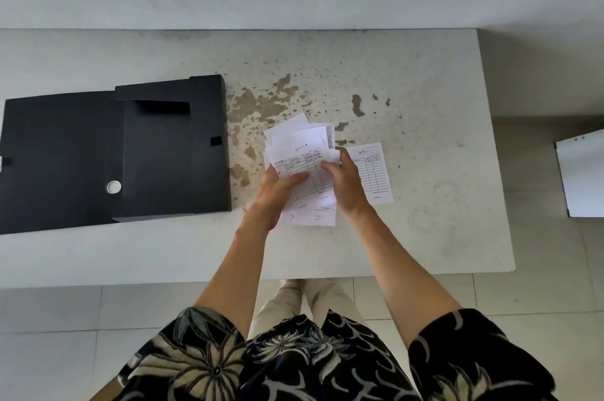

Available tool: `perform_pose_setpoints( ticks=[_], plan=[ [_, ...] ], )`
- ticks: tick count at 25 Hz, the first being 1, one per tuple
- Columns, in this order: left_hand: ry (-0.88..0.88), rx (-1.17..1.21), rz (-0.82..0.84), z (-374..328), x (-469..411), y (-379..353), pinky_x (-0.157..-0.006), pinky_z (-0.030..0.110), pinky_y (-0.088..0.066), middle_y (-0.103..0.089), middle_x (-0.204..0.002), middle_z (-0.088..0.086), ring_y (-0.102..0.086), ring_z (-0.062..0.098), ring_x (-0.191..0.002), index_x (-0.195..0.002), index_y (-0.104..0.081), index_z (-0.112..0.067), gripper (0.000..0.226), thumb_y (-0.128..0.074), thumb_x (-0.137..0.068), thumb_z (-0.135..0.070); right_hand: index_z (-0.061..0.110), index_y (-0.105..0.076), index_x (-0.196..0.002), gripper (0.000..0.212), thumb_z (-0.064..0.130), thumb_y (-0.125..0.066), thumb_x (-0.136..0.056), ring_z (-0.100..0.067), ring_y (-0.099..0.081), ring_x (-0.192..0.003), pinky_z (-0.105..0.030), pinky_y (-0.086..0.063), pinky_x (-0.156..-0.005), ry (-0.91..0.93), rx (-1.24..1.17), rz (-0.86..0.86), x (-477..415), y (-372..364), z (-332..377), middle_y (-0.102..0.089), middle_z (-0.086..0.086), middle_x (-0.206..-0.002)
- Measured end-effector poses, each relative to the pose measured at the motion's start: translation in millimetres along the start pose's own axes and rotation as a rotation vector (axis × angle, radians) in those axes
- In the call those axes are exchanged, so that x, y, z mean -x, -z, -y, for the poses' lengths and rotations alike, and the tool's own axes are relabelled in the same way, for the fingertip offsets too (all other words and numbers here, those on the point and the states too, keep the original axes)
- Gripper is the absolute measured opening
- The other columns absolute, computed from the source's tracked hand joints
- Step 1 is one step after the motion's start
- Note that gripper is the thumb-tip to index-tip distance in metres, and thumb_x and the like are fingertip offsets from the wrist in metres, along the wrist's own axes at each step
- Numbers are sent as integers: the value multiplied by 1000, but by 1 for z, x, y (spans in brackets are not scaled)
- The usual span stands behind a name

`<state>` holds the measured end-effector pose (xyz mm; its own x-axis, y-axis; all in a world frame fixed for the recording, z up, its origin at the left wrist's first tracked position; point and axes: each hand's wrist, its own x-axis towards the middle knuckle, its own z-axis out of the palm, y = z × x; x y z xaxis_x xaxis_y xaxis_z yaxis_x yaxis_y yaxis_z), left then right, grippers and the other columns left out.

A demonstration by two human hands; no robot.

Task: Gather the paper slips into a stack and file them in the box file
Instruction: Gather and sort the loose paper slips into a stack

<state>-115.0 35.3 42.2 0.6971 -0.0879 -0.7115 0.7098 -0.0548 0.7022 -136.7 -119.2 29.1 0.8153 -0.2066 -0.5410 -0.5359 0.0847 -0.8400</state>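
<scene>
Table (425,80), pale and stained, carries everything; both my hands work over its middle.

Box file (114,152), black, lies flat well to the left of my left hand, lid swung open further left. Its tray looks bare: I see only dark interior, no paper in it. A round silver fitting (113,186) shows near its front. Whether anything sits under the far flap I cannot tell.

Paper slips (302,152), a loose fanned bundle, sit between my hands, printed forms uppermost, corners splayed away from me. Their near ends seem to touch the table, though I cannot be sure.

Left hand (277,186) is closed on the bundle's left edge, thumb across the top sheet. Right hand (344,183) pinches the bundle's right side with curled fingers.

One stray slip (376,171) lies flat on the table just right of, and partly under, my right hand. It is not in the bundle.

Step in hand, as I judge it: gathering, not far from done, filing not begun.
- Keep the left hand's grip firm as the anchor.
- Free the right hand, slide the stray slip in on top.
- Tap the long edge on the table to square the fan before moving left.
- Risk: thin sheets slipping out while splayed.
</scene>
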Motion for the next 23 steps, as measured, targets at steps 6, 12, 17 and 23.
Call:
perform_pose_setpoints(
  ticks=[6, 12, 17, 23],
  plan=[
    [-26, -21, -306, 9, 2, 43, -70, 24, -50, -67, -110, -2, -64, 19, -101, -126, -59, -15, 40, -67, -89, -1, 17, -64, -111, 22, 35, -63, -98, -11, -66, -89, -43, -57, -79, 122, 533, -250, -16, -19, -8, -69, 3, -99],
    [-56, -16, -430, 18, 11, 75, -72, 26, -49, -64, -113, -3, -62, 19, -101, -126, -56, -16, 39, -64, -91, 0, 13, -44, -140, 103, 63, -88, -61, -32, -47, -125, -43, -43, -97, 73, 1080, -231, -32, -42, -14, -49, -12, -139],
    [-73, 12, -418, 15, 13, 79, -66, 22, -48, -66, -108, -6, -63, 10, -95, -123, -57, -15, 37, -65, -91, 1, 14, -52, -126, 88, 42, -98, -57, -30, -60, -118, -44, -48, -97, -83, 905, -195, -51, -38, -4, -66, -7, -126],
    [-33, 94, -286, 10, 15, 88, -76, 31, -52, -71, -106, -4, -65, 19, -99, -118, -65, -13, 32, -67, -89, 0, 11, -72, -104, 25, 20, -75, -81, -29, -71, -92, -43, -59, -79, -38, 614, -83, -40, -22, 13, -76, -7, -97]
  ],
)
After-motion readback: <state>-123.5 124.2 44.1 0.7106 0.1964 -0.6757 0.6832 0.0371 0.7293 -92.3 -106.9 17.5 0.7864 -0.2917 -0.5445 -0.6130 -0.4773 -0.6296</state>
